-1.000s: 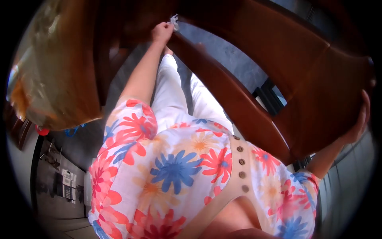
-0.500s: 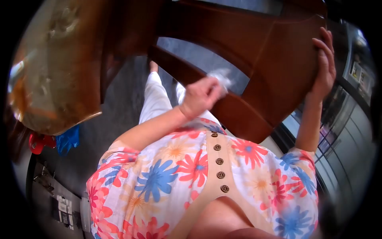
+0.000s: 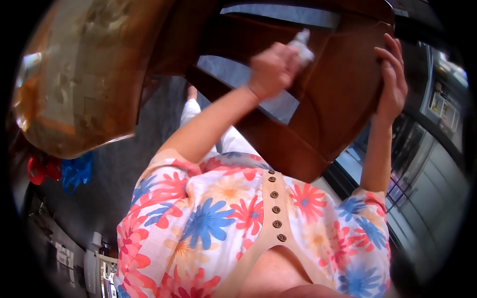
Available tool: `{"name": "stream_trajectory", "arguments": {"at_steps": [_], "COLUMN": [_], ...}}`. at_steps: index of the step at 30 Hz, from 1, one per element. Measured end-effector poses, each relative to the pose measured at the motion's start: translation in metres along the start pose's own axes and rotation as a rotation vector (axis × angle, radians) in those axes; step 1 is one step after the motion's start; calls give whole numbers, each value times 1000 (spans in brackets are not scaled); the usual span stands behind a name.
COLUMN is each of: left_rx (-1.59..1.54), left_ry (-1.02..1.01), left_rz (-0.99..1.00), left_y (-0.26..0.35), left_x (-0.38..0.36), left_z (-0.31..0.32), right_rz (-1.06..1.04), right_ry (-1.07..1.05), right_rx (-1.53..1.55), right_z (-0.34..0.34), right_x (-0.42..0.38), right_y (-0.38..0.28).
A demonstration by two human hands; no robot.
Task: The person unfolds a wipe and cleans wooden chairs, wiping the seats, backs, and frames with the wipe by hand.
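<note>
A dark brown wooden chair (image 3: 348, 84) with openings in its back is tilted in front of me. My right hand (image 3: 275, 69) is closed around a crumpled white cloth or tissue (image 3: 302, 48), over the chair's back near the upper opening. On the chair's right edge rests my left hand (image 3: 393, 82), its fingers spread along the wood and its palm side against it.
At the left is a table (image 3: 74, 99) with a shiny, transparent cover. Below its edge are a red object (image 3: 39, 170) and a blue plastic bag (image 3: 77, 171). Glass-fronted shelving (image 3: 427, 164) stands at the right. Grey floor (image 3: 161, 114) shows beneath.
My right hand has moved up and to the right with the white cloth, from the lower slat to the upper part of the chair's back. My left hand keeps its place on the edge.
</note>
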State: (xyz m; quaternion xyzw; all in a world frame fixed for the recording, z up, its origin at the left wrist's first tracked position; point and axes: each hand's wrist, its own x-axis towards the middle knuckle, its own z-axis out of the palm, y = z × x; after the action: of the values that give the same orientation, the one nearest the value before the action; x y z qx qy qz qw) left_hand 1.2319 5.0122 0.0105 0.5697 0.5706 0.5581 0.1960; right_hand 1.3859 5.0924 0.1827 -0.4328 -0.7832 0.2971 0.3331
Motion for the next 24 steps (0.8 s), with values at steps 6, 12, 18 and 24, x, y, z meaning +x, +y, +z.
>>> {"name": "stream_trajectory", "arguments": {"at_steps": [6, 12, 18, 24], "left_rx": [352, 126, 1, 338], "left_ry": [-201, 35, -12, -49], "left_rz": [-746, -502, -114, -525], "left_y": [-179, -127, -69, -147], "left_x": [-21, -12, 16, -3], "left_z": [-30, -42, -13, -45], "right_rz": [13, -8, -55, -26], "right_ry": [10, 21, 7, 6], "right_rx": [7, -8, -50, -51], "right_z": [-1, 13, 22, 18], "right_x": [-1, 7, 17, 11], "right_y": [-1, -9, -17, -13]}}
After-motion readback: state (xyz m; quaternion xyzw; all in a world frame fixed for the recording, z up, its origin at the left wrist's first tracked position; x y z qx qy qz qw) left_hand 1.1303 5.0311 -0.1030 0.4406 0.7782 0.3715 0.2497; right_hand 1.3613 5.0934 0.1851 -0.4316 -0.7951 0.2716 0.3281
